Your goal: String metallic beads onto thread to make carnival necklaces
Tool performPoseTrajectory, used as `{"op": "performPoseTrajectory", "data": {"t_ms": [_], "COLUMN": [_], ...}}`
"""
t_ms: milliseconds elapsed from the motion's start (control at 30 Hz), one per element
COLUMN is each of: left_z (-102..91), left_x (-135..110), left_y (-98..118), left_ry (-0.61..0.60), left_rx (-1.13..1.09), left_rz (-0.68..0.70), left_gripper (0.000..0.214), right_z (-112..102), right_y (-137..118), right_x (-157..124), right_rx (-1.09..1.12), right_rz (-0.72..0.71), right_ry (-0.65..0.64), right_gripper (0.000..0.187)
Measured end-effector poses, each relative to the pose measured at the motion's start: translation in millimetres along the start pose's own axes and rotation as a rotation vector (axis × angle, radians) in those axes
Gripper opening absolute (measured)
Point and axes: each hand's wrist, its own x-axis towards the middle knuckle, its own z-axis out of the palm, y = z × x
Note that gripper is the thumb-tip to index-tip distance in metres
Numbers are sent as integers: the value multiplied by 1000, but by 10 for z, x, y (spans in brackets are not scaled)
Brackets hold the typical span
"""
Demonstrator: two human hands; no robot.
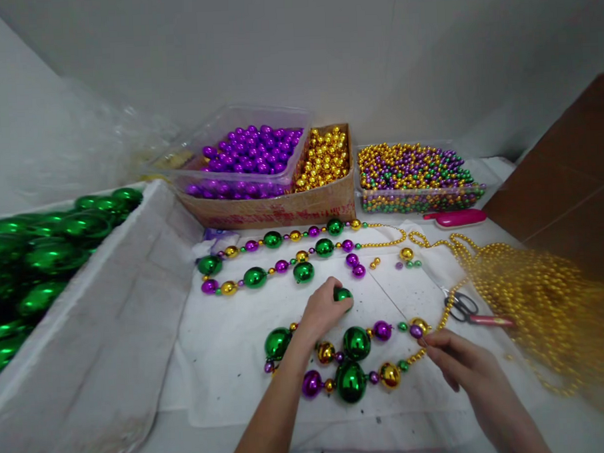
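My left hand (pixel 322 311) is closed round a green ball (pixel 343 295) on the white cloth (pixel 228 363). My right hand (pixel 455 357) pinches the gold bead strand (pixel 416 357) at the end of a bead necklace (pixel 351 378) lying in front of me, made of large green, purple and gold balls. A second, finished necklace (pixel 283 254) of the same colours lies farther back on the cloth. A few loose beads (pixel 406 255) sit to its right.
A white box of large green balls (pixel 43 251) stands at the left. At the back are a tub of purple balls (pixel 251 152), a cardboard box with gold balls (pixel 326 158) and a tray of small mixed beads (pixel 410 172). Scissors (pixel 466 307), a pile of gold strands (pixel 535 296) and a pink tool (pixel 456 218) lie at the right.
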Motion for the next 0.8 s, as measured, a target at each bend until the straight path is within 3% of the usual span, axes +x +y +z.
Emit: {"op": "performPoseTrajectory", "data": {"t_ms": [133,233,400,600,800], "left_z": [-58,-43,-9,13,0], "left_x": [47,52,50,58,51], "left_y": [-22,-28,4,16,20], "left_ry": [-99,-78,-80,-63,-69], "left_rx": [-882,-1229,-1390,-1475,-1471], "left_rz": [-131,-151,-107,-91,-84], "left_gripper": [34,35,45,24,23], "right_z": [19,54,103,133,132], "right_y": [44,88,120,96,114], "right_x": [-12,-32,-75,-55,-35], "right_rx": [-40,-82,-91,-119,-137], "right_rz": [-11,-27,-94,-154,-139], "right_ry": [-74,-112,-121,-122,-130], "right_gripper": [27,25,19,18,18]}}
